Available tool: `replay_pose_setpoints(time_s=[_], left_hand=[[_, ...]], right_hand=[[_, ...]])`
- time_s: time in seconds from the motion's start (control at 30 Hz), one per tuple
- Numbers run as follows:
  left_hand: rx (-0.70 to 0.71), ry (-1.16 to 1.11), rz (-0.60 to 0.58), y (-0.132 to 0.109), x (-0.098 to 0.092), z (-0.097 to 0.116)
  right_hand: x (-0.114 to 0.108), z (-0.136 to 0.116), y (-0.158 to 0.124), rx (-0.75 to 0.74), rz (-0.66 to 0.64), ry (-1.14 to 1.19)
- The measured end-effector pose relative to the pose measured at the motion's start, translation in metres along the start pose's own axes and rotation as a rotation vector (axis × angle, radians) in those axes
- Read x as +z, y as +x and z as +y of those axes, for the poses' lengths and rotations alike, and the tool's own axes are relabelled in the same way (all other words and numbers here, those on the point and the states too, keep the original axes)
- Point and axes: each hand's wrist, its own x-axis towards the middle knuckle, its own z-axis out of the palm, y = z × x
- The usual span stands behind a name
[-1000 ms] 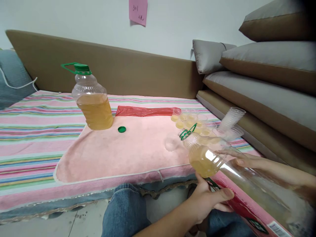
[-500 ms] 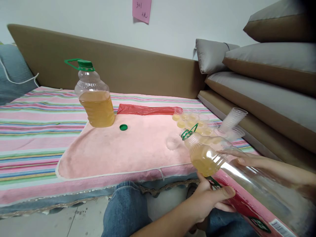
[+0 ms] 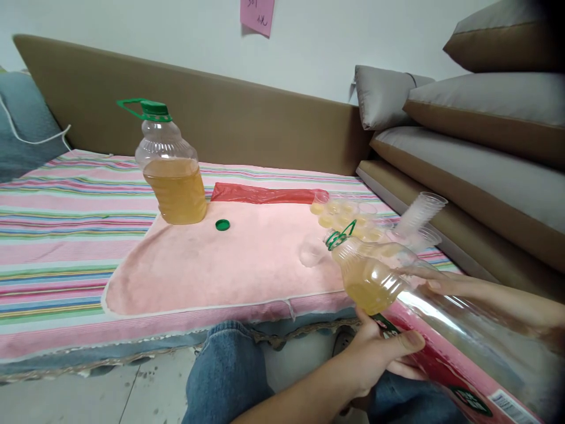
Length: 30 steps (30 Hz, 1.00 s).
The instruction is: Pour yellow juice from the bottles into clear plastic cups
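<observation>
A large clear plastic bottle (image 3: 441,330) with a red label lies tilted across my lap side, its open mouth pointing left and down. Yellow liquid pools at its shoulder, and a green ring handle sits round the neck. My left hand (image 3: 382,350) grips the label side from below. On the far side, my right hand (image 3: 435,284) is wrapped against the bottle, seen partly through the clear plastic. A clear plastic cup (image 3: 309,252) is on the pink mat beside the mouth. Behind the neck stand several clear cups (image 3: 329,219) holding yellow liquid, partly hidden by the bottle.
A second bottle (image 3: 179,188) of yellow liquid, green-capped, stands upright at the left. A loose green cap (image 3: 222,225) lies on the pink mat (image 3: 212,268). Behind are a red plastic bag (image 3: 265,194), a slanted cup stack (image 3: 421,213) and piled cushions (image 3: 477,159) at the right.
The view has shifted slightly. Both hands keep their hold on the tilted bottle, which stays at nearly the same angle, its mouth by the cup.
</observation>
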Motion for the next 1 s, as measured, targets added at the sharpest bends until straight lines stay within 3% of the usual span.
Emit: replay_pose_setpoints(time_s=[0.67,1.0], left_hand=[[-0.028,0.002,0.028,0.0022,-0.0014,-0.0011],[-0.024,-0.004,0.056,0.0006,0.001,-0.0004]], right_hand=[[0.0048,-0.0075,-0.0014,0.084,0.065,-0.05],[0.0,-0.0056,0.0009,0.019,0.085,-0.122]])
